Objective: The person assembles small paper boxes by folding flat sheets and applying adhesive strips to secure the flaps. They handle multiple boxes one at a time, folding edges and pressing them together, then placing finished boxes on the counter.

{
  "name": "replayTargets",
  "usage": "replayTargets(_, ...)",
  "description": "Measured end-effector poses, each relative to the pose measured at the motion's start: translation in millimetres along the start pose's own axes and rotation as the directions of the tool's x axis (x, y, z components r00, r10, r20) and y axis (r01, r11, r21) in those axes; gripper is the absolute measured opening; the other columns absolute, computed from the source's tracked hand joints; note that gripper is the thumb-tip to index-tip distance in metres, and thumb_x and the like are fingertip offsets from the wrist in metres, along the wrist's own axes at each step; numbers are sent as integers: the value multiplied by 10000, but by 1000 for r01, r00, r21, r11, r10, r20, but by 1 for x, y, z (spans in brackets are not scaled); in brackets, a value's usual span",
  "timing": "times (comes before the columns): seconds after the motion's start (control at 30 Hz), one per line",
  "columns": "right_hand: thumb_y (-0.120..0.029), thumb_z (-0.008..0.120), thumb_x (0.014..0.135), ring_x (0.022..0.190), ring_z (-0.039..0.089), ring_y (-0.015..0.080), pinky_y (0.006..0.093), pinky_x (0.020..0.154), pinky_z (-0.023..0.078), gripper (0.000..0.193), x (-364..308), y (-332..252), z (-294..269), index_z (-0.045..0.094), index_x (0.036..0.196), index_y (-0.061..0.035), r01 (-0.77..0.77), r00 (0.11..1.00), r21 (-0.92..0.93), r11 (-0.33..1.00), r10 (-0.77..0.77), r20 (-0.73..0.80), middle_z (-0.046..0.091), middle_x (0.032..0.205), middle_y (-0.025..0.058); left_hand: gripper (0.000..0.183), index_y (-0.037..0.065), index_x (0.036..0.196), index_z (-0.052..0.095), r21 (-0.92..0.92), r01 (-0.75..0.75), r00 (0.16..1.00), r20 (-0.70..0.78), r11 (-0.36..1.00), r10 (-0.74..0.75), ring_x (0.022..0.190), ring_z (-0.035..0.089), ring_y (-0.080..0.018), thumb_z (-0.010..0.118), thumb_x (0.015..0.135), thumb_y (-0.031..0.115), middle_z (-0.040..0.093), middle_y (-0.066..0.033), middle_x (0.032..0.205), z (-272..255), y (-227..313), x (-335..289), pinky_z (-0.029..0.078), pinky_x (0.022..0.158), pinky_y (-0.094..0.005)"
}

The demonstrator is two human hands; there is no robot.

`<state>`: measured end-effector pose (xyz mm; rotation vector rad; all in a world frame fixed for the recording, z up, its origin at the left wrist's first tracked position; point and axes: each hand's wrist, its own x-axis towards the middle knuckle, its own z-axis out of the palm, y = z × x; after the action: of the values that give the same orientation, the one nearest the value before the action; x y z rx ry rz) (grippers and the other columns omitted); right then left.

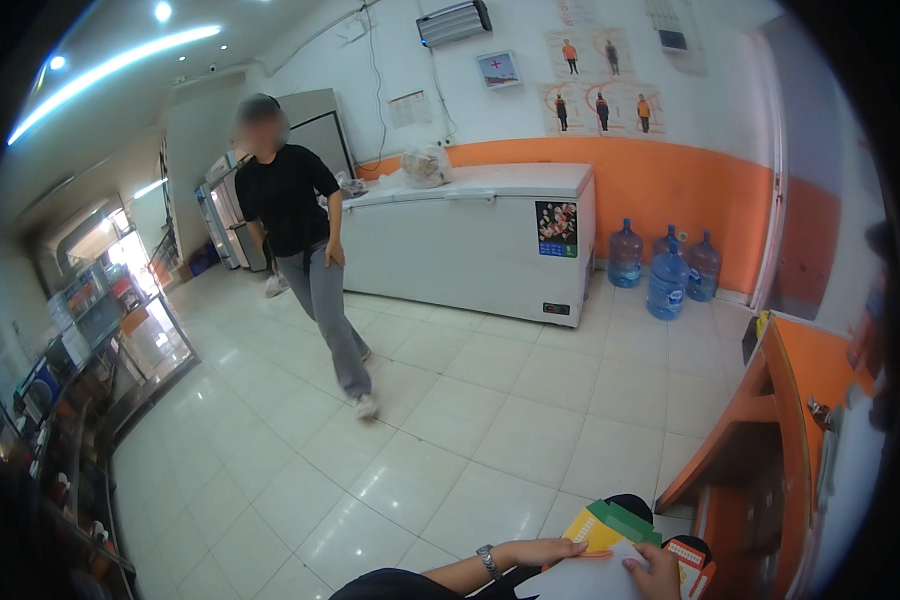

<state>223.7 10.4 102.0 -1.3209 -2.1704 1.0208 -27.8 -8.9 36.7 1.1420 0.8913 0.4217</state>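
Low in the head view, my left hand (552, 551), with a watch (488, 562) on its wrist, is closed on the edge of a yellow and green printed cardboard piece (592, 528). My right hand (656, 572) pinches a white sheet (595, 577) that spreads between both hands over my lap. Beside the right hand shows an orange and white printed cardboard piece (692, 568); whether that hand touches it, I cannot tell. The lower part of the sheet runs out of the picture.
An orange desk (805, 380) stands close on the right. Several blue water jugs (667, 285) stand by the wall, next to a long white chest freezer (450, 245). A person (295, 210) in a black top is walking on the tiled floor (440, 430). Shelves (65, 470) line the left.
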Motion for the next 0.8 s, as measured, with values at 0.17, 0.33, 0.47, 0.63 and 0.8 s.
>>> replayTargets(0.17, -163, 680, 817, 965, 642, 349, 375, 841, 485, 346, -6, -4, 8, 633, 1081, 54, 47, 997, 12, 999, -48, 53, 657, 1036, 240, 527, -55, 1144, 583, -26, -124, 992, -11, 992, 123, 864, 499, -88, 423, 1001, 426, 567, -36, 994, 11, -21, 3, 435, 764, -239)
replayTargets(0.33, -157, 672, 821, 941, 646, 357, 376, 820, 489, 336, -8, -5, 12, 623, 1083, 47, 36, 993, 35, 999, -39, 109, 661, 1004, 236, 447, -50, 1083, 598, 164, -254, 957, 184, 953, 224, 830, 510, -81, 450, 1001, 364, 607, -23, 925, 4, -20, 4, 442, 778, -248)
replayTargets(0.47, -164, 670, 824, 952, 635, 365, 377, 827, 486, 338, -9, -14, 7, 618, 1092, 36, 27, 995, 19, 999, -28, 97, 655, 1013, 233, 410, -45, 1031, 608, 208, -303, 953, 81, 930, 292, 767, 495, -70, 466, 995, 338, 607, -10, 843, 15, -14, 0, 446, 739, -250)
replayTargets(0.63, -163, 694, 788, 992, 598, 369, 412, 860, 465, 345, -14, -19, 9, 633, 1091, -9, 268, 955, -185, 946, -286, -78, 636, 1069, 205, 393, 0, 777, 507, 206, -368, 928, 22, 907, 371, 671, 431, -91, 458, 991, 326, 472, 10, 681, 6, -4, -3, 412, 663, -253)
replayTargets(0.8, -118, 701, 727, 955, 571, 362, 445, 852, 449, 271, -7, 5, 51, 647, 978, -31, 357, 893, -176, 917, -391, -224, 624, 975, 165, 423, -41, 1034, 670, -18, -300, 954, 18, 954, 301, 895, 649, -206, 450, 988, 318, 693, -117, 957, -38, 11, -15, 500, 858, -341)
